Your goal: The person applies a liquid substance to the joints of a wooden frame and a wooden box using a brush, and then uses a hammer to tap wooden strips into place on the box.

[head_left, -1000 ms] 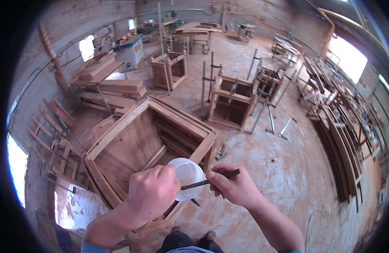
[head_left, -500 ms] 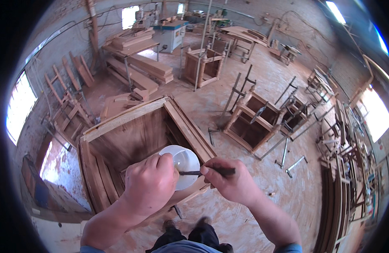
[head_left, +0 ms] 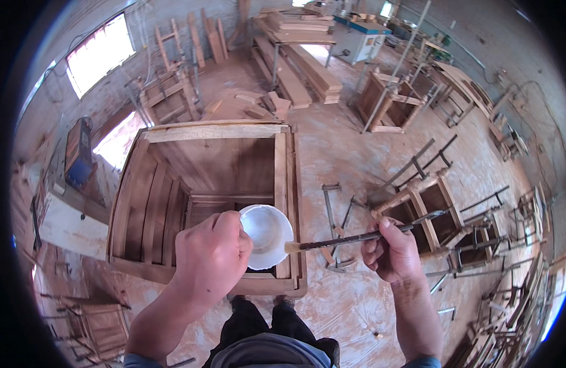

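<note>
Plain white cup (head_left: 266,237), dark-handled brush (head_left: 338,242)

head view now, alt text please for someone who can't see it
A person's left hand holds a white plastic cup above an open wooden cabinet; the right hand holds a long-handled brush, bristles beside the cup.

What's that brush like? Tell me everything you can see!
The brush is long and thin, with a dark, blotchy handle of unclear material and short, pale bristles. It slants in the grip of the right hand, bristles pointing left by the rim of the white cup; I can't tell whether they touch.
</note>
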Motion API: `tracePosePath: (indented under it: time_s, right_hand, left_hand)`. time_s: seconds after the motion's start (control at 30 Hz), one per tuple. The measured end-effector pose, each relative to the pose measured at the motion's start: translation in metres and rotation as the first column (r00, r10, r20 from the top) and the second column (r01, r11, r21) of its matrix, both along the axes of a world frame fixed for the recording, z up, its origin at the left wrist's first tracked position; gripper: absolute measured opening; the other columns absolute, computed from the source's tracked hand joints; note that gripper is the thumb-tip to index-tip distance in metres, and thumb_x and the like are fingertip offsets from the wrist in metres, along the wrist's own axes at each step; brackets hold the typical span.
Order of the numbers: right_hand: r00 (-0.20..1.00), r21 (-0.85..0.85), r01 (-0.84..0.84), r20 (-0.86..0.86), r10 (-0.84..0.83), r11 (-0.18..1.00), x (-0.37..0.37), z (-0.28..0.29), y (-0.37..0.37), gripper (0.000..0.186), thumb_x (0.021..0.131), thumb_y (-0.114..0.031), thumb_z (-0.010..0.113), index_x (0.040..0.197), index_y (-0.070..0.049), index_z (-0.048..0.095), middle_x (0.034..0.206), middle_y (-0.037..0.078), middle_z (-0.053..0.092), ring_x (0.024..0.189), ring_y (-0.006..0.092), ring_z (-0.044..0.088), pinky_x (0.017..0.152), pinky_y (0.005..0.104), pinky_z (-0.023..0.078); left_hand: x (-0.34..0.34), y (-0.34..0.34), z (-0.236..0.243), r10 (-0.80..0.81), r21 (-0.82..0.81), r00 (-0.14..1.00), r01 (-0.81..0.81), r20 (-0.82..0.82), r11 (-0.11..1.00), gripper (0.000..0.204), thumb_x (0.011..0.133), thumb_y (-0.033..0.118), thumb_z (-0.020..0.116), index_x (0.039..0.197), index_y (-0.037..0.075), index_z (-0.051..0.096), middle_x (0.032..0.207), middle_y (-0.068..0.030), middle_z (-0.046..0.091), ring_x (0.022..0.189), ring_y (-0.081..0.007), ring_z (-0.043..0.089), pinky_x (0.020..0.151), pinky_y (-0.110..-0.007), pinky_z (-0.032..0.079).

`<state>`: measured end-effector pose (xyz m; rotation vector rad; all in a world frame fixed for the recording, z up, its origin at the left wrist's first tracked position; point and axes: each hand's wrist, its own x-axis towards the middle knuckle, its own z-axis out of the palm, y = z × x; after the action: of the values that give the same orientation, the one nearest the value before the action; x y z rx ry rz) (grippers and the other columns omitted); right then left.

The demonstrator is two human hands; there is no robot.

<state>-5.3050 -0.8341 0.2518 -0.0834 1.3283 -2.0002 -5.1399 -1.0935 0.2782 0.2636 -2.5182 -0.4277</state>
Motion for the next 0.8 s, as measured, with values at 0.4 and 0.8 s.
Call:
tracePosePath:
  time_s: [0.4, 0.8]
  right_hand:
    - [0.92, 0.488, -0.233, -0.17, 0.353, 0.841, -0.038, 0.01, -0.022, 0.024, 0.097, -0.025, 0.06, 0.09, -0.002, 0.063, 0.066, 0.004, 0.062, 0.053, 0.0109, 0.058, 0.045, 0.0247, 0.044]
    - [0.167, 0.701, -0.086, -0.69, 0.704, 0.708, -0.018, 0.043, -0.075, 0.012, 0.088, -0.012, 0.07, 0.09, -0.001, 0.069, 0.072, 0.01, 0.066, 0.06, 0.0186, 0.063, 0.057, 0.0293, 0.049]
  left_hand:
    - [0.009, -0.003, -0.011, 0.16, 0.024, 0.987, -0.16, -0.02, 0.987, 0.016, 0.071, -0.002, 0.066, 0.082, 0.002, 0.057, 0.067, -0.0079, 0.06, 0.056, -0.0256, 0.062, 0.048, -0.034, 0.049]
    - [0.008, -0.032, -0.013, 0.121, -0.003, 0.988, -0.121, -0.092, 0.993, 0.022, 0.069, -0.003, 0.066, 0.09, 0.001, 0.059, 0.068, -0.0093, 0.06, 0.056, -0.0268, 0.062, 0.049, -0.035, 0.05]
